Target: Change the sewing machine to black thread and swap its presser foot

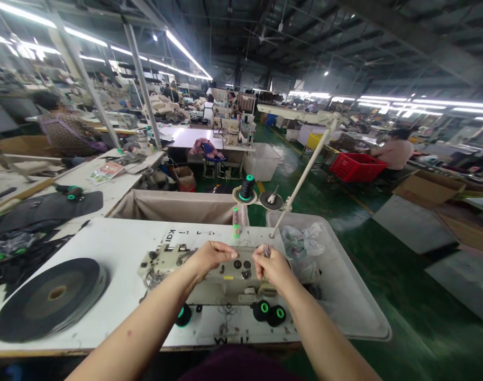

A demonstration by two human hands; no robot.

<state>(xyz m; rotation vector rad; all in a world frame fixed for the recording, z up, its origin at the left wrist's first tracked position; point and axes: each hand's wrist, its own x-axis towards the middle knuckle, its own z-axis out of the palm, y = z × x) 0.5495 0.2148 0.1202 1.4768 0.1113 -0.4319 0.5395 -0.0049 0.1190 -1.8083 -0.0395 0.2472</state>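
Both of my hands are raised over a beige sewing machine (213, 292) on a white tabletop. My left hand (210, 258) is closed in a pinch, its fingertips pointing right; anything between them is too small to see. Facing it, my right hand (273, 267) is curled closed, with a small greyish object (267, 251) showing at its fingers; its kind is unclear. Behind the machine stand a black thread cone (247, 186) on a holder and a slim spool with green ends (236, 222). Black thread spools (261, 311) lie at the machine's near side.
A large roll of black strip (27, 301) lies at the left. A pale thread-stand pole (304, 177) rises right of the machine. Beyond are a cloth-lined bin (185, 203), a white plastic tub (356, 301), a red crate (356, 168) and seated people.
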